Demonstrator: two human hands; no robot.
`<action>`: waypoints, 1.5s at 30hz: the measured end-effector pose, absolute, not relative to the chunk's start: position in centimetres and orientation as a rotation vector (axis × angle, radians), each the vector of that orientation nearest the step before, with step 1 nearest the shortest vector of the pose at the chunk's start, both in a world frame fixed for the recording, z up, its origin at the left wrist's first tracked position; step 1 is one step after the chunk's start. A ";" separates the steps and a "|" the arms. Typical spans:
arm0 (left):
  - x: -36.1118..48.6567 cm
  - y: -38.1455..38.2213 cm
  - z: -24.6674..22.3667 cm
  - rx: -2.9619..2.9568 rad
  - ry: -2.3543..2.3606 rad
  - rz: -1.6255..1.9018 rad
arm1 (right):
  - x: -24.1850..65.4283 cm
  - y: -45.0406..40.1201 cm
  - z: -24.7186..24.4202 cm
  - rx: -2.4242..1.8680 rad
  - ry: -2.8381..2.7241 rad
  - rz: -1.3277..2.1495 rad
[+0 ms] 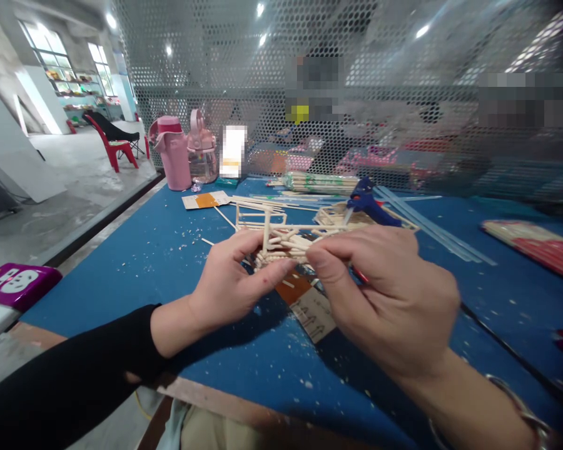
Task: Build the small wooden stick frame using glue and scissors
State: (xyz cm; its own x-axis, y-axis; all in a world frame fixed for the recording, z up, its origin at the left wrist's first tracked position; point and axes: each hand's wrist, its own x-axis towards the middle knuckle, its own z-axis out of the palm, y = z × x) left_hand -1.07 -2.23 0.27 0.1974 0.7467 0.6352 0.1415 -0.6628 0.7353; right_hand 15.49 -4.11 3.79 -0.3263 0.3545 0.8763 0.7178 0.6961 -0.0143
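A small frame of pale wooden sticks (266,231) is held above the blue table, in the middle of the view. My left hand (237,275) grips its left and lower side, the thumb lying along the bottom sticks. My right hand (385,287) is closed at the frame's right side, thumb and forefinger pinched on the end of the sticks. Part of the frame is hidden behind my fingers. Just behind my right hand lies a blue glue gun (373,207). Under the hands is a piece of printed cardboard (313,312).
Blue table (122,269) with scattered scraps. At the back stand a pink flask (176,156), a clear bottle (201,156) and a lit screen (233,150). Bagged sticks (321,182), clear glue sticks (431,225), a red packet (535,247) and a black cable (511,350) lie around.
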 end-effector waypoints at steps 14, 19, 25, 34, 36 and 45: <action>-1.1 -1.8 -0.1 1.884 0.771 1.532 | 15.3 -5.3 4.5 -0.682 -1.986 -0.518; -1.2 -1.5 -0.3 1.746 0.784 1.526 | 16.0 -5.1 4.1 -0.688 -1.765 -0.276; -1.3 -1.1 -0.6 1.740 0.797 1.524 | 16.7 -3.2 4.7 -1.042 -1.249 0.448; -1.8 -0.8 -0.3 1.760 0.752 1.542 | 18.1 -1.1 3.9 -1.152 -1.344 1.156; -1.9 -0.8 0.0 1.719 0.792 1.566 | 17.7 -1.4 3.5 -1.162 -1.547 1.072; -1.9 -1.0 0.8 1.674 0.848 1.536 | 16.8 -1.9 3.3 -1.171 -1.666 0.676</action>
State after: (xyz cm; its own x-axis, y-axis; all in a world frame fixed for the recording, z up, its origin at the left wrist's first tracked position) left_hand -1.93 -0.96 0.78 0.0814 0.8393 0.5375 0.0077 -0.5398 0.8417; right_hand 16.81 -1.88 3.27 -0.0838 0.9186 0.3862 0.3900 0.3869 -0.8356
